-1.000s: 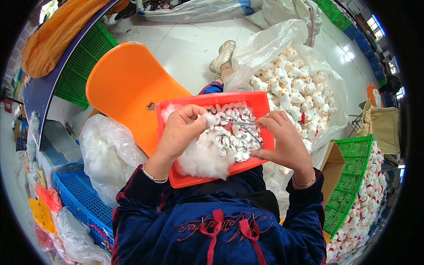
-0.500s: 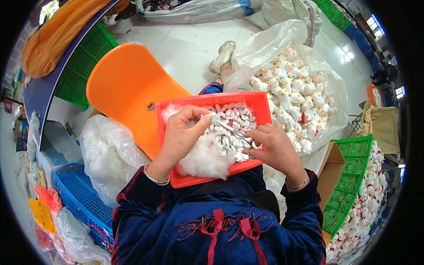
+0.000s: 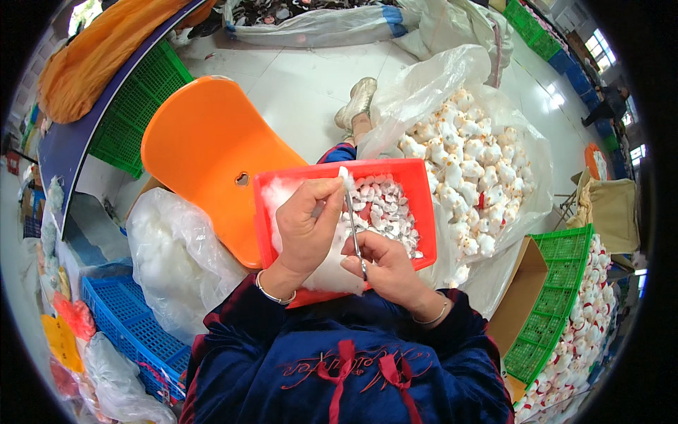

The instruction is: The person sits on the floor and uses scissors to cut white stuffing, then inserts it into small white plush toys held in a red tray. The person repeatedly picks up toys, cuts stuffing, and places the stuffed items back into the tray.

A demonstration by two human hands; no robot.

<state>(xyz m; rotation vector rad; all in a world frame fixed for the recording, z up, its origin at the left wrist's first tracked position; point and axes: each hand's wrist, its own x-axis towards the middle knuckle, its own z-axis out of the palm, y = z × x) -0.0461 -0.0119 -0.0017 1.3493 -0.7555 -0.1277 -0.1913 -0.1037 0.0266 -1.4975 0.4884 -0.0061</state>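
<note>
My left hand (image 3: 305,220) pinches a small white fabric piece (image 3: 344,174) over a red tray (image 3: 429,219). My right hand (image 3: 388,265) grips metal forceps (image 3: 355,237) with scissor-like handles, the shaft pointing up and away. The tip meets the white piece beside my left fingertips, and cannot be seen clearly. White fluffy stuffing (image 3: 332,274) fills the near left of the tray, partly hidden by my left hand. Several small white and grey fabric pieces (image 3: 387,212) lie heaped in the right half.
An orange chair (image 3: 212,148) stands ahead on the left, beside a clear bag of stuffing (image 3: 166,247) and a blue crate (image 3: 134,325). To the right, a plastic bag (image 3: 526,191) holds many white plush pieces. A green crate (image 3: 558,290) and cardboard box (image 3: 519,290) stand nearer.
My right hand has moved left and nearer to me, swinging the forceps from slanted to almost upright. My left hand has shifted slightly right, and the white piece now points up.
</note>
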